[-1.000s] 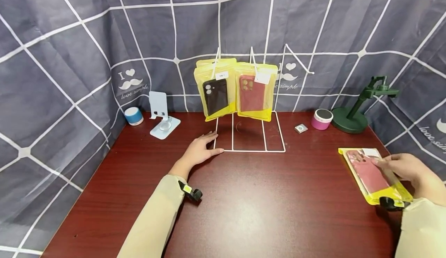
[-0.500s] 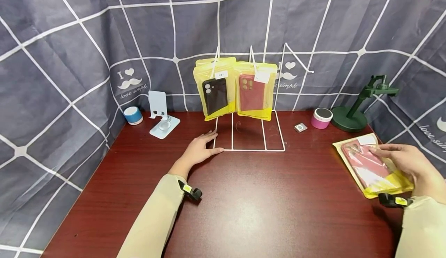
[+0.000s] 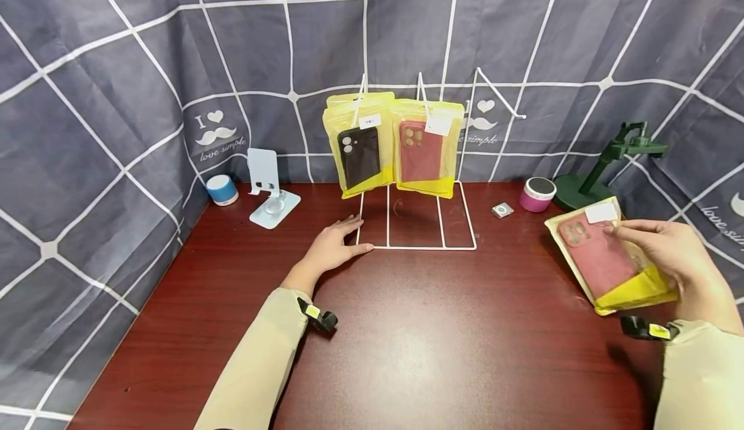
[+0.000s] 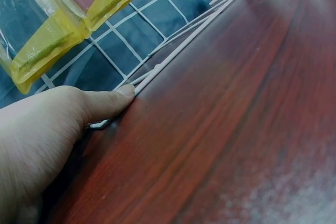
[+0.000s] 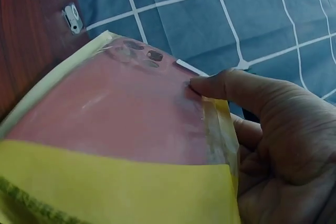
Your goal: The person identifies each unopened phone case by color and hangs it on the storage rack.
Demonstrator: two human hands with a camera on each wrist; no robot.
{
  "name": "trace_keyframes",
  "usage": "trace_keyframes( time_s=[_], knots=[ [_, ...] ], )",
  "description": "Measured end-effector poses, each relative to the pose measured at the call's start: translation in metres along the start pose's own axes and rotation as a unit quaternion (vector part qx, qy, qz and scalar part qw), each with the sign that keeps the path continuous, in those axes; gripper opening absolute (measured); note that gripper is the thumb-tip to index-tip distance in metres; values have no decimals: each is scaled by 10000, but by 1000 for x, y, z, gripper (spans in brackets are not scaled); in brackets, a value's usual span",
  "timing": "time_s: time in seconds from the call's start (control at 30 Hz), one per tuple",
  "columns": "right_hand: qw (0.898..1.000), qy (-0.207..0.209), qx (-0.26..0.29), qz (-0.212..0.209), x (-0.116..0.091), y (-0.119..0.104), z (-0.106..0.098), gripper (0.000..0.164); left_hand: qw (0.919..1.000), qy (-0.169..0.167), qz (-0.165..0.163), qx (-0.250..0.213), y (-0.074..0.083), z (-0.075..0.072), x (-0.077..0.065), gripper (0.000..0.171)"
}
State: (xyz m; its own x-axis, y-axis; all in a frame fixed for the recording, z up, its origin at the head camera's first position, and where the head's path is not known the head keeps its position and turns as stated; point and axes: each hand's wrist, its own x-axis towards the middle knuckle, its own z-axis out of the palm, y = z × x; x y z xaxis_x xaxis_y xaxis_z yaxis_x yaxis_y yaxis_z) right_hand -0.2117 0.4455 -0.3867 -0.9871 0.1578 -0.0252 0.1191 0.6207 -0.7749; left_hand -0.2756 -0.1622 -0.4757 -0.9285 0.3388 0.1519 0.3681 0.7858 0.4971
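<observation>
My right hand (image 3: 674, 255) grips the right edge of a yellow-edged clear pouch with a pink phone case (image 3: 599, 255) inside, thumb on the front and fingers behind. The pouch is tilted and raised off the table at the right. My left hand (image 3: 331, 246) rests at the front left corner of a white wire display rack (image 3: 430, 248), its thumb on the front wire and the other fingers spread along the left side. From the rack's hooks hang a pouch with a black phone case (image 3: 360, 159) and one with a pink phone case (image 3: 420, 152). The rack's right hook (image 3: 501, 94) carries nothing.
A blue speaker (image 3: 222, 191) and a light-blue phone stand (image 3: 272, 191) are at the back left. A small square silver gadget (image 3: 502, 210), a pink speaker (image 3: 537, 195) and a dark green stand (image 3: 599, 172) sit at the back right. Patterned grey cloth surrounds the table (image 3: 418, 339).
My right hand has lifted the pouch with the pink phone case and moved it up and slightly left, tilting it more upright. My left hand stays at the rack's corner.
</observation>
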Motion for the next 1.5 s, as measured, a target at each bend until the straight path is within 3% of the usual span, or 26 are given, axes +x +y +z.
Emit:
trace_keyframes(
  time_s=[0.17,0.3,0.47,0.67,0.8,1.03,1.17,1.33,1.5],
  knots=[
    [9948,-94,935,-396,-7,-18,8,13,10000,-24,-12,-12,0,1,-1,83],
    [9863,174,1158,-1160,-16,-46,21,8,10000,-28,-49,2,0,1,-1,83],
    [9716,757,919,-2046,-30,-85,37,16,10000,-12,-50,-46,1,0,-1,83],
    [9508,733,1547,-2582,-38,-123,59,17,9999,-53,-108,-59,0,0,-2,83],
    [9235,505,2420,-2932,-37,-146,72,16,9999,-69,-101,-86,1,0,-3,83],
    [8529,160,3823,-3553,-29,-186,94,19,9999,-48,-87,-8,2,-1,-1,83],
    [8258,2,4242,-3717,-26,-210,111,18,10000,-26,-61,6,1,0,-1,83],
    [8169,-372,4448,-3653,-25,-236,132,14,10000,-29,-70,33,-1,1,-2,82],
    [8332,-370,4343,-3403,-19,-251,153,11,10000,-22,-34,31,-1,0,0,83]
  ],
)
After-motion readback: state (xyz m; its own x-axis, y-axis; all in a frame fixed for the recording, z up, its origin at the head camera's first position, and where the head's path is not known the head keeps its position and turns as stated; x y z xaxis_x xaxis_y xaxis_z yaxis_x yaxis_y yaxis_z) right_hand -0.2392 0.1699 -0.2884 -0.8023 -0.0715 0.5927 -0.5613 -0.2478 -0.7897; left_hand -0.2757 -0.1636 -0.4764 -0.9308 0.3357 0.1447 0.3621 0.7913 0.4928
